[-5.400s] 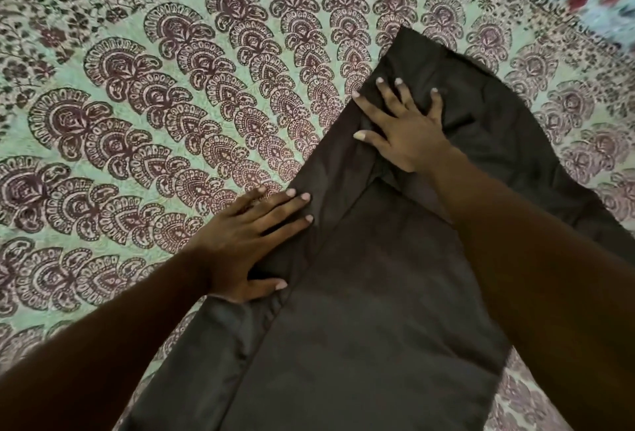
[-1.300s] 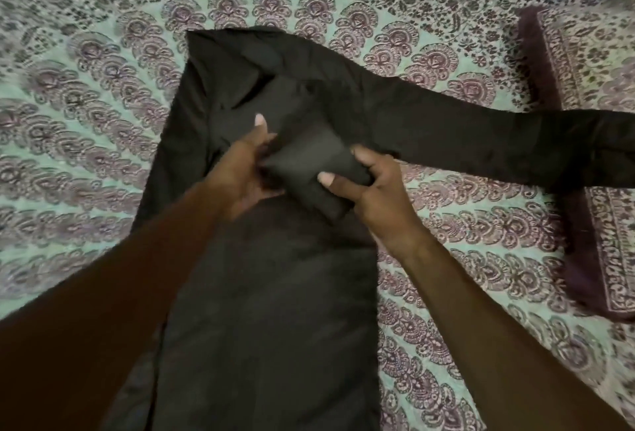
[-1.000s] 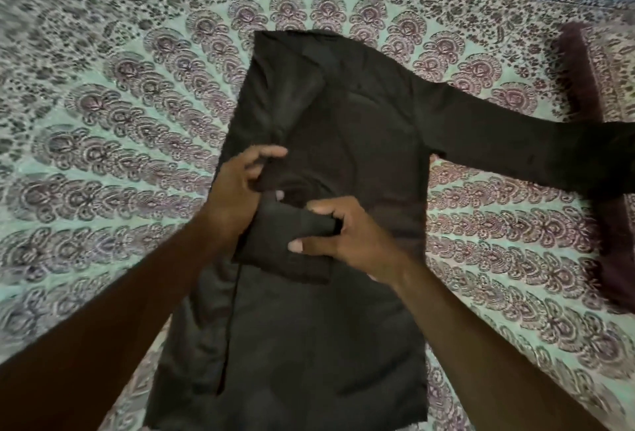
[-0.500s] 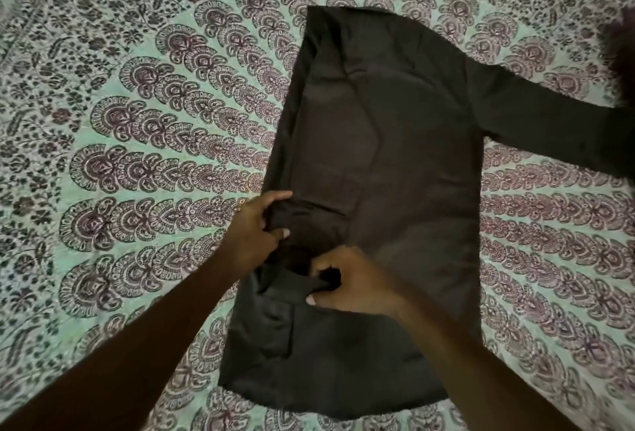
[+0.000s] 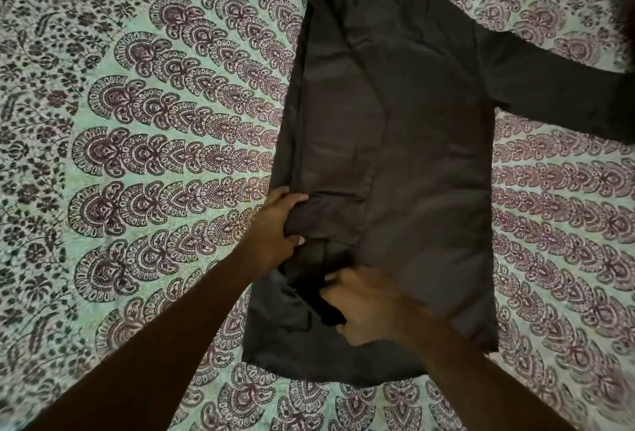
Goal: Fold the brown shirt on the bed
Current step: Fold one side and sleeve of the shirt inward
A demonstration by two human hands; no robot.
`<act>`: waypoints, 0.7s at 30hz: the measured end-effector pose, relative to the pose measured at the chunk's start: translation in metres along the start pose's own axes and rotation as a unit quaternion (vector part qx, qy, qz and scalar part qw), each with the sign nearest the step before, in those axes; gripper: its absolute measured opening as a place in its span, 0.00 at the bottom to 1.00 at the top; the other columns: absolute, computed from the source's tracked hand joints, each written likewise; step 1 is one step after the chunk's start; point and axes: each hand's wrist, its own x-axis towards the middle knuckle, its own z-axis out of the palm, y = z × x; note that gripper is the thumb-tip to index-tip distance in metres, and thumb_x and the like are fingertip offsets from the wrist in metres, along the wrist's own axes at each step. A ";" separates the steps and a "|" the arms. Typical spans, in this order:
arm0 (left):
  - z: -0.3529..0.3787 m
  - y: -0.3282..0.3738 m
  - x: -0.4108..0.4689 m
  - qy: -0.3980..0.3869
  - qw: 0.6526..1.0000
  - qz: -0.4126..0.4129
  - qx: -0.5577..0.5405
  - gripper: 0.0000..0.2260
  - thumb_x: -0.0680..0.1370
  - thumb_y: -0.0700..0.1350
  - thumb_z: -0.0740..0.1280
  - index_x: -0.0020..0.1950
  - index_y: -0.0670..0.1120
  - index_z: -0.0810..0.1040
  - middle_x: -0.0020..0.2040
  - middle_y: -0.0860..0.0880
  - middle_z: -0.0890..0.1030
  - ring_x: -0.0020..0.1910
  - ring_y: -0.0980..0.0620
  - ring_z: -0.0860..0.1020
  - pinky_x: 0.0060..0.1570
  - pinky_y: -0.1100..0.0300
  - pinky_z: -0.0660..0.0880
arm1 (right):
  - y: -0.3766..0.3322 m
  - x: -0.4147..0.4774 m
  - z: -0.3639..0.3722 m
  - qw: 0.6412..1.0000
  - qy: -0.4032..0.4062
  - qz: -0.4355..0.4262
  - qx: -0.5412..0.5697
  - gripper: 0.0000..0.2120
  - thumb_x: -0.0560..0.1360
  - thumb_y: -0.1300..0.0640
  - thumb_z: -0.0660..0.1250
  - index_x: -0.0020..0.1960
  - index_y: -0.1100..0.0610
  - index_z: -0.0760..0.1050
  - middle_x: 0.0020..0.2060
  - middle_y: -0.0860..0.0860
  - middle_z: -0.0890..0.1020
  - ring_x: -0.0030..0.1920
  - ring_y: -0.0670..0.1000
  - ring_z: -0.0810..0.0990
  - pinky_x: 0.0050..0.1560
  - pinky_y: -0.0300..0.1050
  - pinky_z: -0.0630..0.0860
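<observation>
A patterned bedspread (image 5: pixel 144 162), pale green with dark maroon fan motifs, covers the whole bed on the left side of the view. The person's left forearm comes in from the lower left corner, and the left hand (image 5: pixel 280 228) sits at the left edge of the brown shirt (image 5: pixel 395 121), a little below that edge's middle. Its fingers are curled around the folded edge, with the thumb lying on top of the cloth and the other fingers tucked under it, so the hand grips the shirt's side.

The shirt lies flat on the bedspread in the centre, a long upright panel. Its left side is folded inward over the body, and the hem is nearest the person.

Just right of and below the left hand, the right hand (image 5: pixel 371 310) rests on the lower part of the shirt. It is blurred, but its fingers are bent and pinch a dark bunched fold of the cloth at their tips, close to the left hand.

Further right, one sleeve (image 5: pixel 567 93) stretches from the shoulder out across the bedspread to the frame's right edge.
</observation>
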 end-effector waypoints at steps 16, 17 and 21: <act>0.017 -0.013 -0.023 0.055 0.970 0.085 0.219 0.31 0.72 0.54 0.76 0.73 0.48 0.73 0.82 0.47 0.50 0.71 0.38 0.63 0.66 0.37 0.68 | -0.004 0.020 0.022 0.996 0.038 0.038 0.077 0.22 0.74 0.35 0.66 0.54 0.52 0.79 0.53 0.55 0.83 0.53 0.59 0.83 0.48 0.49 0.81; 0.016 -0.015 -0.025 0.058 0.968 0.092 0.228 0.32 0.73 0.57 0.74 0.74 0.48 0.72 0.82 0.47 0.52 0.71 0.39 0.62 0.66 0.37 0.68 | 0.002 0.022 0.024 0.991 0.108 0.048 0.069 0.23 0.76 0.36 0.62 0.56 0.53 0.79 0.55 0.55 0.83 0.54 0.59 0.83 0.48 0.50 0.82; 0.014 -0.028 -0.032 -0.021 0.946 0.094 0.310 0.52 0.64 0.73 0.64 0.82 0.48 0.60 0.84 0.48 0.51 0.77 0.46 0.55 0.69 0.36 0.65 | 0.032 0.036 0.038 0.961 0.266 0.060 -0.038 0.24 0.82 0.40 0.60 0.67 0.56 0.76 0.71 0.56 0.73 0.69 0.60 0.74 0.59 0.54 0.80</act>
